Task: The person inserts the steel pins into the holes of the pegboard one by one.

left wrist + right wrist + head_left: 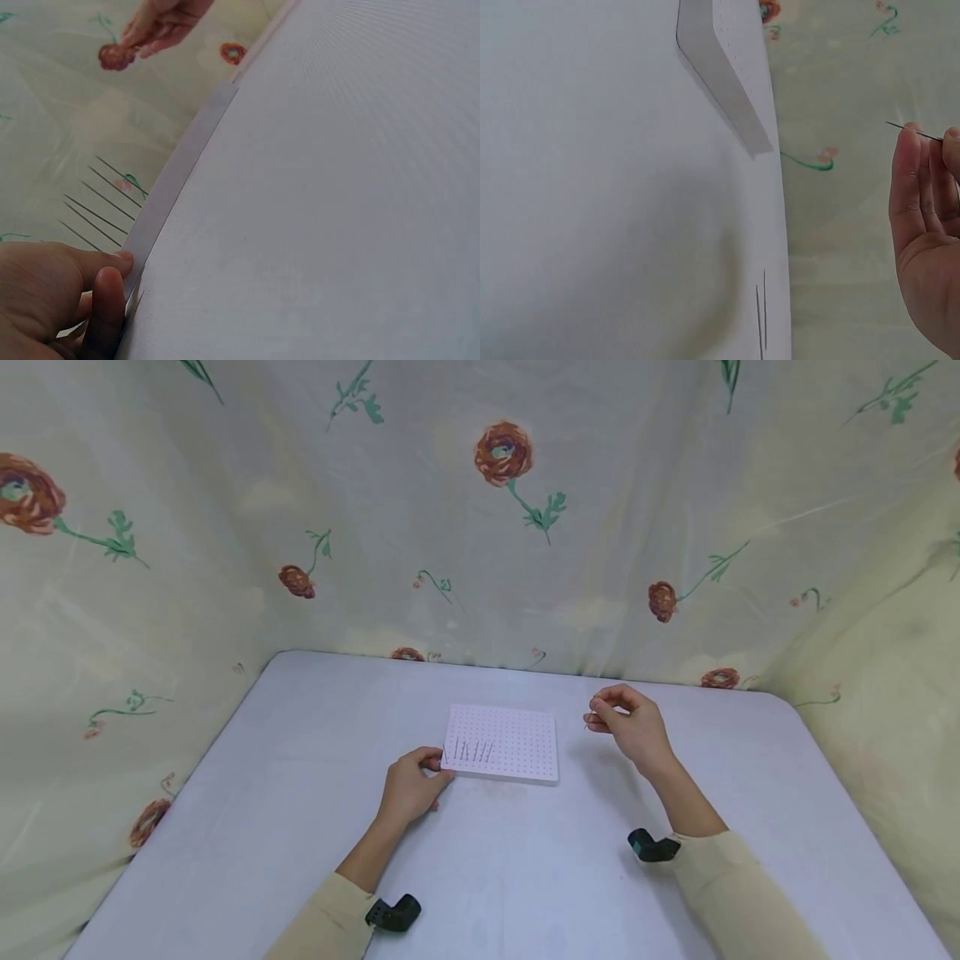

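Observation:
A white perforated board lies flat on the table. Several thin dark needles stand upright in a row in its holes, toward the left front. My left hand holds the board's left front corner, thumb at the front edge and fingers on the left side. Raised above the table to the right of the board, my right hand pinches one thin needle between thumb and fingertips. In the right wrist view, the needle's tip sticks out past the fingers.
Two loose needles lie on the white table, seen in the right wrist view. Behind the table and along its sides hangs a flowered curtain. A black wrist camera sits at the left cuff, another wrist camera at the right.

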Demonstrator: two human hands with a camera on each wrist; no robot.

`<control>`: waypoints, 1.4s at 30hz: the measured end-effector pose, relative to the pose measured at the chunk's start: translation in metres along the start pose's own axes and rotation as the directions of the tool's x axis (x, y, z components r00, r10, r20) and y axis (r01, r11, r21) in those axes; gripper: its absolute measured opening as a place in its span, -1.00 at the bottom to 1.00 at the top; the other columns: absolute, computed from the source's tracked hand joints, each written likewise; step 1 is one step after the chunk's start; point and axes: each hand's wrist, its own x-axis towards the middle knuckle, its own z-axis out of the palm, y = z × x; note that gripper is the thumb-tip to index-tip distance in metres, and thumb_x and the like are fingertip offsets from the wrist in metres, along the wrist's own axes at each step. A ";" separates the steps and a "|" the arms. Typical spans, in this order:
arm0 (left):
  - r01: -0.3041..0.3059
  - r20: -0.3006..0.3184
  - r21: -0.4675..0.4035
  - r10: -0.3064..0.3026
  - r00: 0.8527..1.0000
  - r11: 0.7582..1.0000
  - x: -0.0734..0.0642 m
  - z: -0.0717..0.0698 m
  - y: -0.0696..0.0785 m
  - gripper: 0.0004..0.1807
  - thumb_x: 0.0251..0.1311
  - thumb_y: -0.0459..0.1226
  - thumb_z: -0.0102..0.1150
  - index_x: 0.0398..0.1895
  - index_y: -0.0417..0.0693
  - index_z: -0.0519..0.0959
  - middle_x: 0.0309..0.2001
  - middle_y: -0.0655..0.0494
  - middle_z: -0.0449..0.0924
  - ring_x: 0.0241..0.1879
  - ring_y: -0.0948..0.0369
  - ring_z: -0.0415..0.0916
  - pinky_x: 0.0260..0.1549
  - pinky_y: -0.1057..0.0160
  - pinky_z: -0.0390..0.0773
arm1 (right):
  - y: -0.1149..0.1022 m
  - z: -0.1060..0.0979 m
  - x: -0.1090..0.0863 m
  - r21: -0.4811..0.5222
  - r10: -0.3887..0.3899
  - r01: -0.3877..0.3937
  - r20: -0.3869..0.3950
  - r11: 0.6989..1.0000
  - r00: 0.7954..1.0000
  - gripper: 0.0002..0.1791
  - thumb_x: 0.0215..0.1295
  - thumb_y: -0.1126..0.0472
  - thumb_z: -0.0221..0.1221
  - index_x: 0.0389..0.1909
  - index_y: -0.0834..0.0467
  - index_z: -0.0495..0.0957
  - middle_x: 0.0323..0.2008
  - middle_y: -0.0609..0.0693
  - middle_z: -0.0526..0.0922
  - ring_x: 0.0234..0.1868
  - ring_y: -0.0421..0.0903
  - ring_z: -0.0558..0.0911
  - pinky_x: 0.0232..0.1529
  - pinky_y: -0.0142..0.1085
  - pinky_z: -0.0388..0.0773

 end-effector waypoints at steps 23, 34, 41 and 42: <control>-0.006 -0.001 0.011 0.006 1.000 1.000 0.000 0.001 0.000 -0.56 0.20 -0.31 0.39 0.16 -0.22 0.61 -0.23 0.01 0.64 -0.75 0.31 0.43 -0.75 0.45 0.45 | -0.034 0.081 -0.012 0.029 -0.184 0.182 0.118 0.983 0.976 -0.87 0.39 0.28 0.26 -0.15 0.26 0.59 -0.21 0.18 0.69 -0.30 -0.16 0.78 -0.14 -0.21 0.78; -0.006 -0.004 0.006 0.006 1.000 1.000 0.001 -0.001 -0.001 -0.55 0.19 -0.31 0.40 0.15 -0.22 0.62 -0.24 0.01 0.65 -0.75 0.31 0.43 -0.75 0.44 0.46 | -0.030 0.099 -0.016 -0.031 -0.239 0.245 0.122 0.969 0.963 -0.93 0.36 0.32 0.28 -0.23 0.24 0.61 -0.26 0.18 0.74 -0.29 -0.10 0.79 -0.15 -0.18 0.78; -0.005 -0.003 0.006 0.005 1.000 1.000 0.000 -0.001 -0.001 -0.56 0.19 -0.31 0.39 0.15 -0.22 0.62 -0.24 0.00 0.65 -0.75 0.31 0.43 -0.74 0.44 0.47 | -0.022 0.110 -0.019 -0.169 -0.248 0.272 0.150 0.947 0.957 -0.94 0.33 0.29 0.31 -0.26 0.17 0.62 -0.28 0.11 0.77 -0.33 -0.13 0.78 -0.23 -0.33 0.77; -0.004 -0.002 0.007 0.004 1.000 1.000 0.000 -0.001 0.000 -0.56 0.19 -0.31 0.39 0.15 -0.22 0.62 -0.23 0.00 0.65 -0.75 0.31 0.43 -0.74 0.44 0.47 | -0.021 0.112 -0.019 -0.182 -0.245 0.272 0.156 0.945 0.957 -0.94 0.33 0.29 0.31 -0.27 0.16 0.61 -0.28 0.10 0.78 -0.33 -0.14 0.78 -0.24 -0.36 0.76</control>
